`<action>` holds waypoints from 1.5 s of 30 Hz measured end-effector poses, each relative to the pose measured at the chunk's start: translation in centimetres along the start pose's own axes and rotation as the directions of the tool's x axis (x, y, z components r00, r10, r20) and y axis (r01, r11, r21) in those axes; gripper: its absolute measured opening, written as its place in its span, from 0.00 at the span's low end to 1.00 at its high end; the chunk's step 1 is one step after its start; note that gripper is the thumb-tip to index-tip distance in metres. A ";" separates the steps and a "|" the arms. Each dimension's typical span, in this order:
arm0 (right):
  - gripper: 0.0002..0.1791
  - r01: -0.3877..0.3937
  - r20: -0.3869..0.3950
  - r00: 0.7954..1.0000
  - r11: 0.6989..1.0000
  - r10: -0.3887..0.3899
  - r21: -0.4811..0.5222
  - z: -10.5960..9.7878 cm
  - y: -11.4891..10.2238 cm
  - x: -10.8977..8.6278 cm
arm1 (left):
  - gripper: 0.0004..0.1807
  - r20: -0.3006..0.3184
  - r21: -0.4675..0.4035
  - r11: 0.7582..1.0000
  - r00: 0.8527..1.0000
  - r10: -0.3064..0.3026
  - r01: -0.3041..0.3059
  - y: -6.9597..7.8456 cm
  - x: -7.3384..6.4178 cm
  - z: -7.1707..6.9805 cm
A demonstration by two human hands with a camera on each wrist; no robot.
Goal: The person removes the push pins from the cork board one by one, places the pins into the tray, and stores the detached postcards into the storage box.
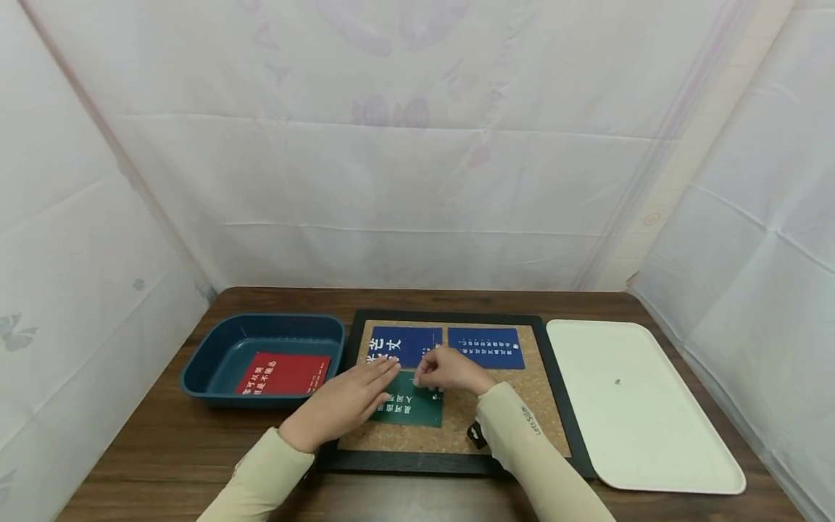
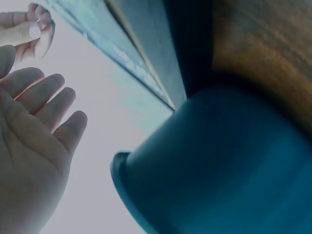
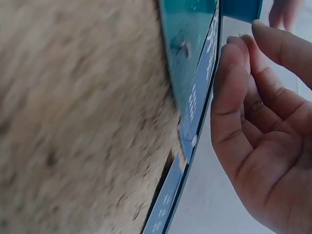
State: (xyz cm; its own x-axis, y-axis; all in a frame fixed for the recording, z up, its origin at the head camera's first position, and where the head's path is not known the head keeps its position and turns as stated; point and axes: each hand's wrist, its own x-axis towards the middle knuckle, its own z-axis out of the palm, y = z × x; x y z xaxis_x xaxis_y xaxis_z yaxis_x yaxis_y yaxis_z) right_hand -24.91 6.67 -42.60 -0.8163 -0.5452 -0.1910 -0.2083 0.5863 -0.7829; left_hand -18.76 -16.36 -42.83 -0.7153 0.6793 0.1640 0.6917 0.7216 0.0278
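In the head view, a green card [image 1: 409, 413] with white writing lies on a framed cork board [image 1: 385, 440]. My left hand [image 1: 346, 401] reaches over the card's left side, fingers straight, tips near its upper edge. The right hand [image 1: 450, 368] has its fingers curled at the card's top right, thumb against fingertips, pinching a small pale pushpin that is mostly hidden. Two blue cards are above: one [image 1: 417, 342] behind the fingers, another [image 1: 485, 348] to the right. A pale pin [image 3: 194, 140] shows at a blue card's edge in the right wrist view.
A teal tray [image 1: 215, 341] with a red card [image 1: 283, 373] inside stands left of the board. To the right lies a flat cream tray [image 1: 652, 413]. The board's black frame [image 1: 417, 462] forms a raised edge on the wooden table [image 1: 150, 449]. White sheeting [image 1: 417, 181] surrounds the table.
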 end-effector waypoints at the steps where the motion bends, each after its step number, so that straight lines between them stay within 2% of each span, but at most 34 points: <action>1: 0.05 -0.007 0.001 1.000 1.000 0.007 -0.002 -0.1 0.2 -0.1 | 0.28 0.024 -0.010 1.000 1.000 0.003 -0.003 0.1 0.1 0.1; 7: 0.05 -0.025 -0.001 1.000 1.000 0.025 -0.018 -0.4 1.2 -0.6 | 0.28 0.174 -0.090 0.996 0.984 0.027 -0.011 0.7 0.5 0.8; 14: 0.06 -0.037 0.007 0.999 0.999 0.037 -0.035 -0.8 1.7 -1.3 | 0.27 0.271 -0.153 0.988 0.960 0.067 -0.026 1.2 1.0 1.4; 19: 0.06 -0.049 0.026 0.998 0.998 0.050 -0.029 -0.9 2.0 -1.5 | 0.27 0.287 -0.159 0.986 0.954 0.086 -0.041 1.3 1.3 1.5; 26: 0.06 -0.063 0.043 0.997 0.996 0.066 -0.057 -1.0 2.3 -1.4 | 0.26 0.306 -0.154 0.988 0.950 0.065 -0.018 1.4 1.8 1.4; 32: 0.05 -0.071 0.068 0.995 0.994 0.077 -0.077 -1.1 2.2 -1.3 | 0.24 0.295 -0.139 0.989 0.952 0.083 -0.043 1.6 2.2 1.1; 45: 0.07 -0.070 0.107 0.991 0.992 0.081 -0.101 -1.0 2.3 -0.8 | 0.25 0.307 -0.179 0.984 0.949 0.066 -0.011 1.6 2.5 1.1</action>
State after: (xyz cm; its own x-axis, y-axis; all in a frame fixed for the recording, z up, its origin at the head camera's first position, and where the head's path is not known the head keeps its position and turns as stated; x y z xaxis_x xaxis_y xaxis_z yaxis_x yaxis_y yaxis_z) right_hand -25.25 9.01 -43.67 -0.7682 -0.5569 -0.3157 -0.2042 0.6805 -0.7037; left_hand -19.56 -13.37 -43.44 -0.6636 0.7338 -0.1453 0.7061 0.6786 0.2025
